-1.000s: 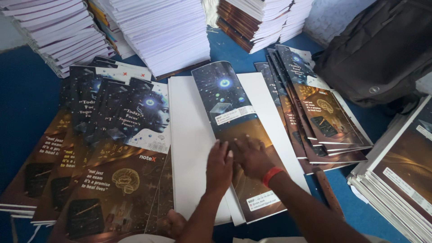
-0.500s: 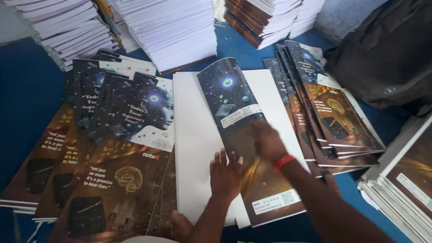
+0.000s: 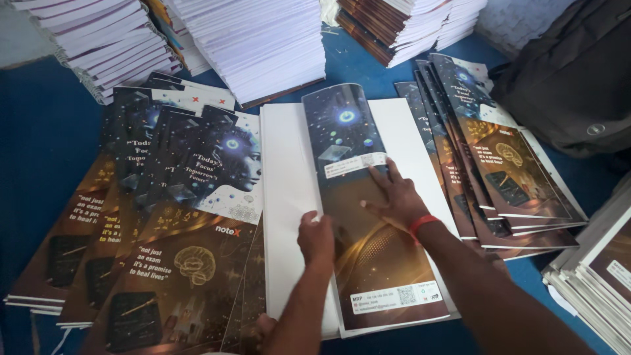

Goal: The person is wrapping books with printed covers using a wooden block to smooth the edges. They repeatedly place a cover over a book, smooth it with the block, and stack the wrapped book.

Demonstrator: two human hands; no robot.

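A printed cover strip (image 3: 348, 138), dark blue at the far end and brown-gold toward me, lies folded over a white block of pages (image 3: 282, 171) in the middle. My left hand (image 3: 316, 238) curls over the strip's left edge, fingers bent on it. My right hand (image 3: 392, 197), with a red band at the wrist, lies flat on the strip with fingers spread, just below a white label. The hands are a little apart.
Fanned piles of the same covers lie at the left (image 3: 164, 217) and right (image 3: 499, 164). Tall white page stacks (image 3: 256, 39) and bound stacks (image 3: 394, 23) stand behind. A dark bag (image 3: 572, 79) sits far right; more stacks (image 3: 598, 269) are at the right edge. Blue cloth (image 3: 46, 138) lies beneath.
My right hand has slid along the cover away from me, from beside my left hand up to the white label. My left hand has stayed at the cover's left edge.
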